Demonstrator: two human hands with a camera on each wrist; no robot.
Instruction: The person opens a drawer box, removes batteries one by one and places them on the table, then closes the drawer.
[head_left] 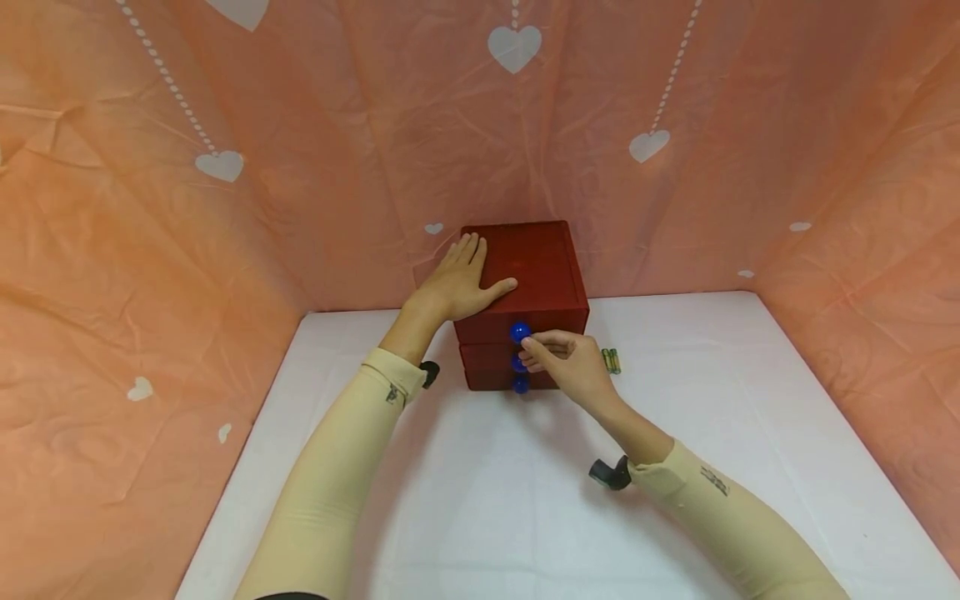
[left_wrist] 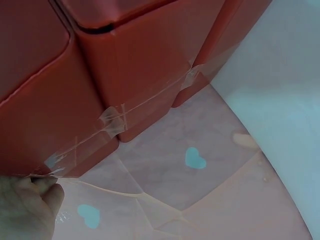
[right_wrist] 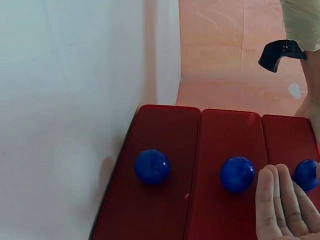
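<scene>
A red three-drawer box (head_left: pixel 534 262) stands on the white table against the back cloth, each drawer front bearing a round blue knob. My left hand (head_left: pixel 459 283) rests flat on top of it, at the left side, fingers spread. With thumb and index finger my right hand (head_left: pixel 566 360) pinches the top blue knob (head_left: pixel 520 332); its other fingers lie in front of the middle knob (right_wrist: pixel 237 174). Lowest is the bottom knob (right_wrist: pixel 152 166). In the right wrist view the drawer fronts are flush, and the thumb is mostly cut off at the edge.
Two small green and gold batteries (head_left: pixel 611 361) lie on the white table (head_left: pixel 495 492), just right of the box. Orange cloth (head_left: pixel 337 150) with white hearts hangs behind and on both sides. Clear tape (left_wrist: pixel 112 120) runs along the box's side in the left wrist view.
</scene>
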